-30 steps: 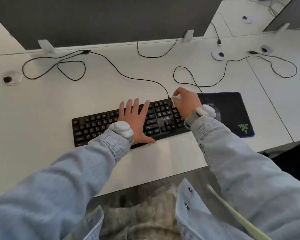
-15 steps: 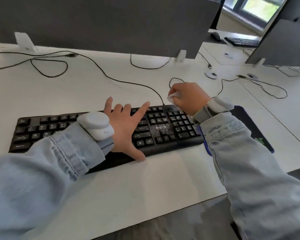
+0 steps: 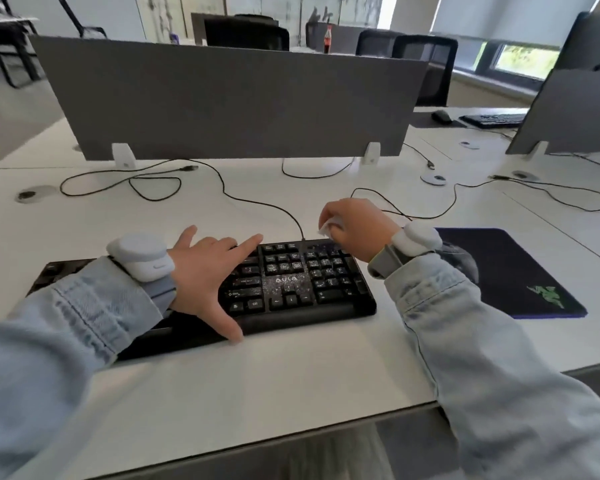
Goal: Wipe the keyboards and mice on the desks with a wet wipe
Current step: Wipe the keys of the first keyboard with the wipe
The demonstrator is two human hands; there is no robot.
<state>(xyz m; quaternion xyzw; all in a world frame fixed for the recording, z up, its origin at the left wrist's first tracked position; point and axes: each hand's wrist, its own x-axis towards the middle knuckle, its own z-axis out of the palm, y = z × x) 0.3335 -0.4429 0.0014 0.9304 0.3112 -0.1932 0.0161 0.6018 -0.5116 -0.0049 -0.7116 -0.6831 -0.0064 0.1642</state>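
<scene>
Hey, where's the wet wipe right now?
In the head view, the wet wipe is bunched in the right hand, just above the far right corner of the black keyboard, left of the mouse pad.

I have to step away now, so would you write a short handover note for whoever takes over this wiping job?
Left hand: open, fingers spread flat on the keyboard, steadying it.
Right hand: pinching the wet wipe just above the keyboard's far right corner.
Mouse: on the dark mouse pad to the right, partly hidden behind the right wrist.
Done: cannot tell how much of the keyboard is wiped; the number-pad end shows a speckled sheen.
Left: finish this keyboard, wipe the mouse, then move to the second keyboard and mouse on the far desk.
</scene>
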